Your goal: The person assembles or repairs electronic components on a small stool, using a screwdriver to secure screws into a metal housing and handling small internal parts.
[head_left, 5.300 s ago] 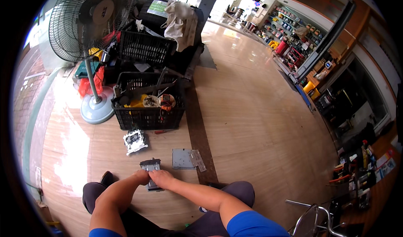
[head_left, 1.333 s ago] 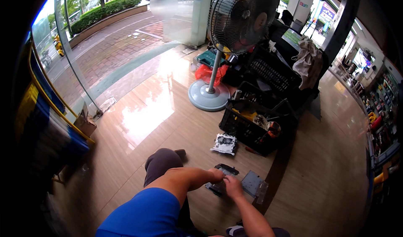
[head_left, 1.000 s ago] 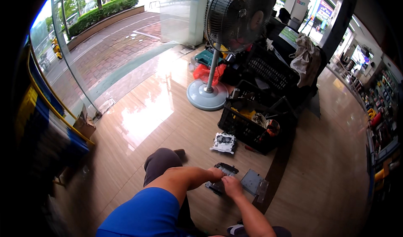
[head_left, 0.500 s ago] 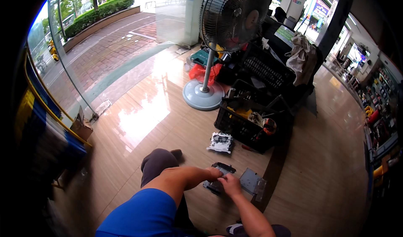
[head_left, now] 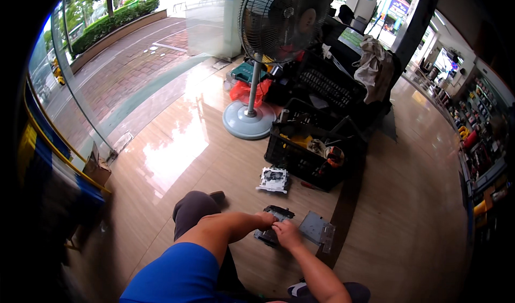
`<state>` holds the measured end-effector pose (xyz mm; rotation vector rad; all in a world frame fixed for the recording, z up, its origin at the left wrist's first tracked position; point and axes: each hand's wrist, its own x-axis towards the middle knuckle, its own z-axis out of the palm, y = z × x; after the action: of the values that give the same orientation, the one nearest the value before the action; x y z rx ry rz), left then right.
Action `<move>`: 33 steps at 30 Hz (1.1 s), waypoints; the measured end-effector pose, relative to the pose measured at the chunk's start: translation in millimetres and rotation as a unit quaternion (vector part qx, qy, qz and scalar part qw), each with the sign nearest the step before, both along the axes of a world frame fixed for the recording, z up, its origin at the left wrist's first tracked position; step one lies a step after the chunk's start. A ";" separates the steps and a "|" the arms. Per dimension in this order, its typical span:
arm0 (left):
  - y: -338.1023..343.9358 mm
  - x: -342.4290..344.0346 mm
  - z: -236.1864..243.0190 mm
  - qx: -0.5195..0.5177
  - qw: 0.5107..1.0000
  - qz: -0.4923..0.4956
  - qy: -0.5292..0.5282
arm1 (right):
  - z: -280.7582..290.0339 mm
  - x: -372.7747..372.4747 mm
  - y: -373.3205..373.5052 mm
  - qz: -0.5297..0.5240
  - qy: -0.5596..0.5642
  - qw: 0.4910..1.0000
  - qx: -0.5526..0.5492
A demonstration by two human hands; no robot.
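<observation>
A dark grey device with a boxy frame (head_left: 280,212) lies on the floor in front of me, its middle covered by my hands. My left hand (head_left: 264,220) is closed at its left side, fingers curled down against it. Right beside it, my right hand (head_left: 287,233) is also closed, its fingertips meeting the left ones over the device; whatever they pinch is too small to make out. A flat grey panel with a clear edge piece (head_left: 315,229) lies just right of the device. Farther off sits a white frame-like part with a dark centre (head_left: 273,179).
Beyond the parts stands a black crate (head_left: 300,155) holding tools and yellow items. A standing fan (head_left: 251,112) rises behind it, near a red plastic bag (head_left: 252,92) and a green case (head_left: 249,72). Blue and yellow racks (head_left: 75,179) stand left; stocked shelves (head_left: 480,107) line the right.
The whole scene has shifted slightly left in the picture as my head turned. Both hands stay closed at the device, with little visible change in their grip.
</observation>
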<state>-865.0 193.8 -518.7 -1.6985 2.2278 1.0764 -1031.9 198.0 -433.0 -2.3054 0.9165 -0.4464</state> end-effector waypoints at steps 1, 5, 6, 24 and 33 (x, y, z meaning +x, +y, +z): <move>-0.3 -0.9 2.3 0.000 1.000 0.002 0.001 | -1.6 -0.5 0.3 -0.002 -0.011 1.000 0.003; -0.1 -2.9 7.8 -0.007 1.000 0.007 0.007 | 1.7 -0.2 -2.5 -0.016 -0.022 0.999 0.032; 0.4 -1.0 6.0 -0.001 1.000 0.002 -0.007 | 2.6 1.9 -2.3 -0.025 -0.019 0.998 0.053; -4.3 -3.8 5.2 0.005 0.999 -0.032 -0.004 | -16.2 -4.2 -4.5 -0.017 0.022 0.996 0.088; -4.4 3.4 -14.2 -0.036 0.999 -0.039 0.014 | -8.1 -2.0 -5.7 -0.133 0.025 0.978 0.160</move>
<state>-861.6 189.4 -532.8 -1.6192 2.3557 1.0209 -1033.9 192.4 -441.1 -1.9194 1.2327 -0.3237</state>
